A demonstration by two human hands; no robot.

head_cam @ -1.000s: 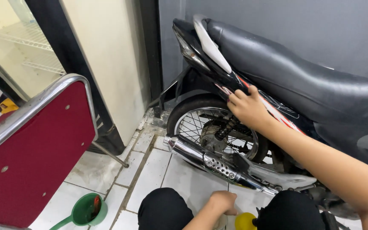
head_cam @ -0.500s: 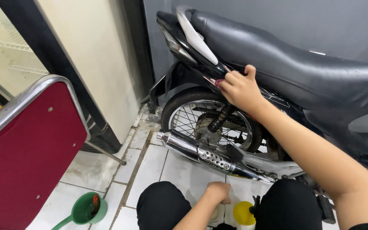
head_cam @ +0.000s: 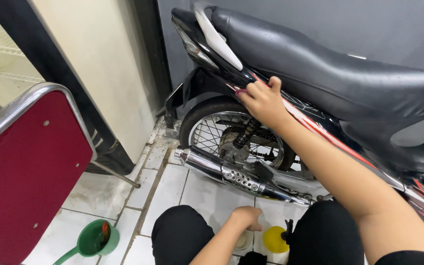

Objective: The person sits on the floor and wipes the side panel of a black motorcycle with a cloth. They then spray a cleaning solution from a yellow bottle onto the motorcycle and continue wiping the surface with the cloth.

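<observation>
Right hand creeps rearward along the bike

My right hand (head_cam: 263,100) has slid from the side panel up to just under the seat (head_cam: 320,68); my left hand (head_cam: 246,217) has stretched farther down between my knees, beside the yellow cap (head_cam: 274,239).

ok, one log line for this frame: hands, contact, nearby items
right hand: on motorcycle side panel | left hand: low, above floor by yellow cap | exhaust between | green scoop left

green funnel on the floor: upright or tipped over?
Upright. The green funnel sits mouth-up on the tiled floor, its handle running toward the lower left, with a small red-tipped thing standing inside it.
</observation>
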